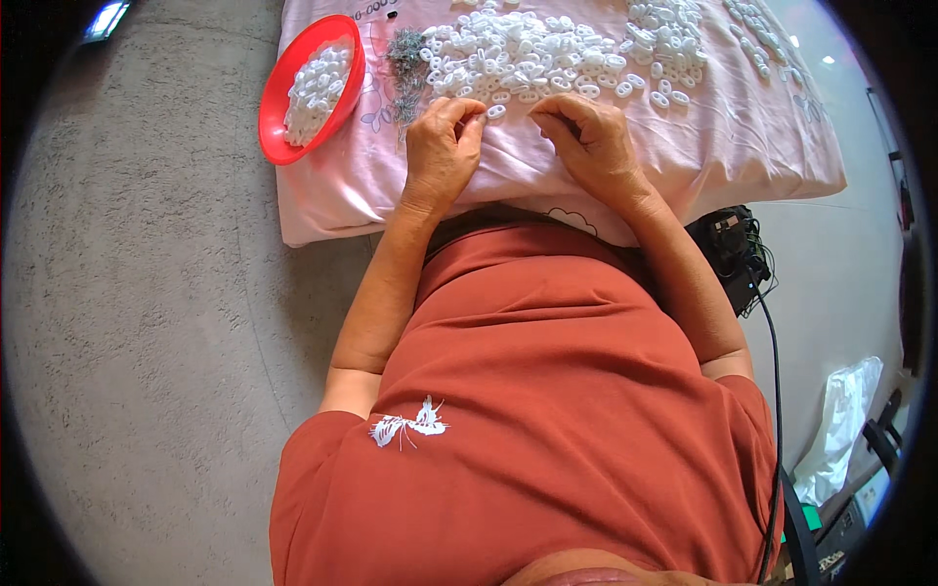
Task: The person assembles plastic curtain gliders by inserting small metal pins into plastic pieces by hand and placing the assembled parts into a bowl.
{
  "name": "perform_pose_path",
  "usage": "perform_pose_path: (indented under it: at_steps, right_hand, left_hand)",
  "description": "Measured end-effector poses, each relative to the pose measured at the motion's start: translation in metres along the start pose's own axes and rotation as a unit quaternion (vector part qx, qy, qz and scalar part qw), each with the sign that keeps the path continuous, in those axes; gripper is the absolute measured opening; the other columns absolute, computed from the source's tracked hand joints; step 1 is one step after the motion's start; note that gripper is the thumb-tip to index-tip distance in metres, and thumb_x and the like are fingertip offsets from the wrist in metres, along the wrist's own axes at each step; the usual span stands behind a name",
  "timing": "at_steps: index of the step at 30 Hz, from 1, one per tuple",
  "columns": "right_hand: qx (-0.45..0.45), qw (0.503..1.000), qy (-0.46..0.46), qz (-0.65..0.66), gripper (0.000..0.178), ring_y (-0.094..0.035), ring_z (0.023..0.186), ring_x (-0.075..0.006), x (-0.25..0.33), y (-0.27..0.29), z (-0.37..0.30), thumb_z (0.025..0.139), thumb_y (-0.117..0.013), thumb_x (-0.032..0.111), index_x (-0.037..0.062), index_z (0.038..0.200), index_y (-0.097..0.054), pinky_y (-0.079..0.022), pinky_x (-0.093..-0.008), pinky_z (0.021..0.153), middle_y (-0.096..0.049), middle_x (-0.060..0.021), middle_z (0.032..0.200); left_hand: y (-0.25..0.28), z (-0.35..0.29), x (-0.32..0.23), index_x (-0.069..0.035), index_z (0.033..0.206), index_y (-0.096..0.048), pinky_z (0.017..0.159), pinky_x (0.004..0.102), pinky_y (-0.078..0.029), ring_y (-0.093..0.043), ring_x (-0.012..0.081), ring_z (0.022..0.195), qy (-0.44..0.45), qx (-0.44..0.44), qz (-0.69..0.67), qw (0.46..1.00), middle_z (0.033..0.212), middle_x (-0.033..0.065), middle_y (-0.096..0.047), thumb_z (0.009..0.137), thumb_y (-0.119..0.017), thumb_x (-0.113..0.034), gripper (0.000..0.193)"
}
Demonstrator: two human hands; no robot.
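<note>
My left hand [442, 151] is closed at the near side of a pink cloth-covered surface, thumb and forefinger pinched together. At its fingertips is a small white oval plastic piece [496, 112] with two holes. To the right, my right hand [594, 146] is bent inward with thumb and fingertips together; whatever it may hold is too small to make out. Just beyond both hands spreads a heap of similar white oval pieces [528, 54]. Left of the heap lies a bristly pile of thin, grey, metal-looking bits [406, 54].
A red plastic bowl [277, 115] of white pieces [320, 88] tilts at the surface's left edge. More white pieces [666, 34] lie at the far right on the pink cloth [723, 137]. A black device with wires [728, 249] and a white plastic bag [838, 425] are at the right.
</note>
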State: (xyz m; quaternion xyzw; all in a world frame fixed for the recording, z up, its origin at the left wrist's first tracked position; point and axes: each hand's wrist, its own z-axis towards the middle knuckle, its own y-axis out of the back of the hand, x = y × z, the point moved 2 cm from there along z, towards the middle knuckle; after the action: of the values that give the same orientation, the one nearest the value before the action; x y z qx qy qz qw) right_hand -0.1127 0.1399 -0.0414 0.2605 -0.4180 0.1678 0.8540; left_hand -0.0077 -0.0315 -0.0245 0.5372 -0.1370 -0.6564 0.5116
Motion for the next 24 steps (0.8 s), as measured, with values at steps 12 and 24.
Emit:
perform_pose_path:
  at_steps: [12, 24]
  right_hand:
    - [0.000, 1.000, 0.002, 0.006, 0.008, -0.070, 0.074, -0.0278, 0.000, 0.000, 0.000, 0.087, -0.067, 0.008, 0.0020, 0.092, -0.067, -0.054, -0.0333, 0.064, -0.069, -0.0144, 0.084]
    - [0.024, 0.999, -0.008, -0.031, 0.010, -0.068, 0.074, -0.0308, -0.004, -0.006, 0.000, 0.088, -0.066, 0.012, 0.0047, 0.095, -0.067, -0.054, -0.0365, 0.065, -0.067, -0.0127, 0.091]
  left_hand:
    - [-0.015, -0.002, -0.018, -0.003, 0.095, -0.072, 0.065, 0.0329, -0.052, -0.065, 0.0231, 0.071, -0.066, 0.027, 0.023, 0.997, 0.083, 0.0121, -0.066, 0.084, -0.067, -0.005, 0.012]
    - [0.020, 0.000, 0.039, -0.004, 0.102, -0.069, 0.069, 0.0383, -0.054, -0.068, 0.0275, 0.075, 0.039, -0.058, 0.071, 0.995, 0.089, 0.0143, -0.068, 0.083, -0.064, -0.003, 0.020]
